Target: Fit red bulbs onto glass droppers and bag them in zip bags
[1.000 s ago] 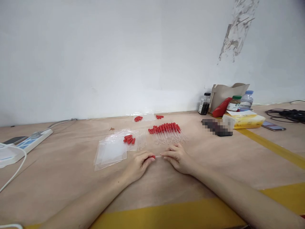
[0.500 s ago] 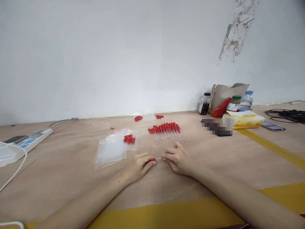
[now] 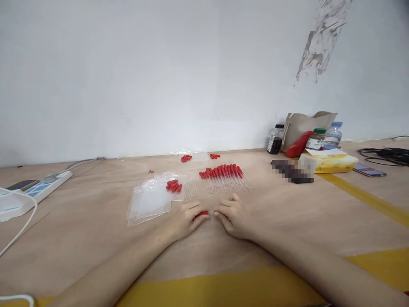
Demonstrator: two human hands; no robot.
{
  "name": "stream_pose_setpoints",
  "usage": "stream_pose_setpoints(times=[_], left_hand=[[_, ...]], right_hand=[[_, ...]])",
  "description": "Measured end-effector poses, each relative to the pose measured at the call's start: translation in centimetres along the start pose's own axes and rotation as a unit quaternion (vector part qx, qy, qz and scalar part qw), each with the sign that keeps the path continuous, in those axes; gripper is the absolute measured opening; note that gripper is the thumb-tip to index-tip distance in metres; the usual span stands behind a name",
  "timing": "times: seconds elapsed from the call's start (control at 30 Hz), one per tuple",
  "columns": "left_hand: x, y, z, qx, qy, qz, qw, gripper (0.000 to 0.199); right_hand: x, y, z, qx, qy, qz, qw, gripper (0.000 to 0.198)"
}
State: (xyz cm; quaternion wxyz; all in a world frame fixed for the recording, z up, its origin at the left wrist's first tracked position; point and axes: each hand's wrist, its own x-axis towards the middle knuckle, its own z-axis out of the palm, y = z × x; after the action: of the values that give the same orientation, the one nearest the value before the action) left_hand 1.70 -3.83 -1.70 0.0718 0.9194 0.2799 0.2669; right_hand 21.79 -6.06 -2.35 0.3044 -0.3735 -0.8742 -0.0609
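Note:
My left hand [image 3: 188,219] is closed on a red rubber dropper bulb [image 3: 202,213], pinched between thumb and fingers. From the bulb's right end a thin clear dropper tube [image 3: 211,212] runs into the closed fingers of my right hand [image 3: 232,216]; most of it is hidden there. Beyond my hands lies a row of red-topped droppers [image 3: 225,175], tubes pointing toward me. Left of them are several bare tubes [image 3: 191,188] side by side. Loose red bulbs [image 3: 174,186] rest on clear plastic bags [image 3: 148,204].
More red bulbs [image 3: 186,158] lie near the wall. To the right are a tissue pack [image 3: 335,162], a dark bottle [image 3: 275,140], a paper bag [image 3: 294,128], a phone [image 3: 369,170] and black cables [image 3: 386,155]. A power strip [image 3: 41,189] sits at left.
My right hand has come closer to my left, and less of the tube shows between them. More of the red bulb is visible at my left fingertips.

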Motion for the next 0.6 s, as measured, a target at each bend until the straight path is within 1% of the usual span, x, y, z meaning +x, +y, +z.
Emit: stream_pose_setpoints(times=[0.13,0.2,0.23,0.27,0.33,0.43,0.5,0.6], left_hand=[[0.1,-0.8,-0.6,0.003,0.033,0.032,0.999,0.019],[-0.2,-1.3,-1.0,0.01,0.052,0.025,0.998,0.022],[-0.3,-1.6,-1.2,0.018,0.063,0.012,0.998,0.025],[-0.5,-2.0,-1.4,0.027,0.077,-0.006,0.997,0.026],[-0.8,-2.8,-1.9,0.046,0.112,-0.047,0.992,0.026],[-1.2,-4.1,-2.2,0.054,0.15,-0.105,0.982,0.021],[-1.3,-4.7,-2.1,0.058,0.153,-0.13,0.978,0.019],[-1.3,-5.0,-1.8,0.07,0.144,-0.136,0.978,0.017]], right_hand=[[0.4,-0.4,-0.9,-0.047,-0.004,-0.003,0.999,0.023],[0.3,-0.3,-1.2,-0.059,-0.004,0.001,0.998,0.021],[0.3,-0.1,-1.3,-0.058,0.001,0.018,0.998,0.02],[0.2,0.3,-1.4,-0.05,0.007,0.049,0.998,0.019],[0.3,1.2,-1.5,-0.013,0.014,0.141,0.99,0.018],[1.3,3.0,-1.5,0.042,0.007,0.283,0.958,0.02],[2.6,4.0,-1.2,0.046,-0.001,0.344,0.938,0.023],[5.0,5.2,-0.4,0.012,0.0,0.397,0.918,0.027]])
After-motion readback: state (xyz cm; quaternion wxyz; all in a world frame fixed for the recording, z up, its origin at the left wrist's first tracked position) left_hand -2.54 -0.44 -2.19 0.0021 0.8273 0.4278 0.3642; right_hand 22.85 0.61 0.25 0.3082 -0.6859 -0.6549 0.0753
